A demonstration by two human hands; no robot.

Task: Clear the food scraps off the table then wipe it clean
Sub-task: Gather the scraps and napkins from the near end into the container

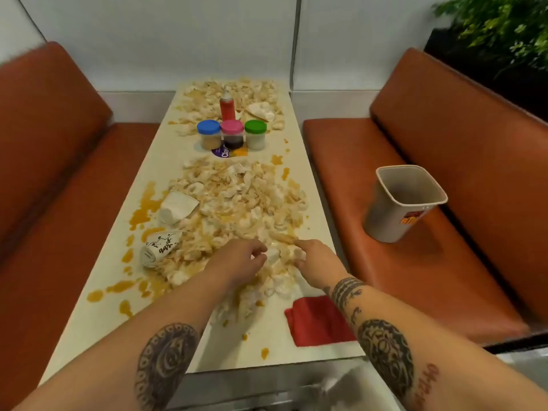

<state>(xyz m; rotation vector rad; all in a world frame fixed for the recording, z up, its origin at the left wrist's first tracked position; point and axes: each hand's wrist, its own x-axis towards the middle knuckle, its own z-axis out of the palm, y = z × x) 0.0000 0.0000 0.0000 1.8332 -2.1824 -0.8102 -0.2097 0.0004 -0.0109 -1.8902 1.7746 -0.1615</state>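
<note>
A long cream table (98,318) is covered with pale food scraps (237,197) and orange sauce smears (145,206). A second heap of scraps (231,93) lies at the far end. My left hand (240,259) sits on the near edge of the big pile, fingers curled around some scraps. My right hand (311,256) is just beside it, fingers curled on a pale piece. A folded red cloth (317,321) lies on the table under my right forearm. An empty grey bin (400,203) stands on the right bench.
Two tipped paper cups (161,247) (178,207) lie left of the pile. A red squeeze bottle (227,106) and three lidded jars (232,134) stand mid-table. Orange benches (444,262) flank both sides; a plant (498,28) is at the top right.
</note>
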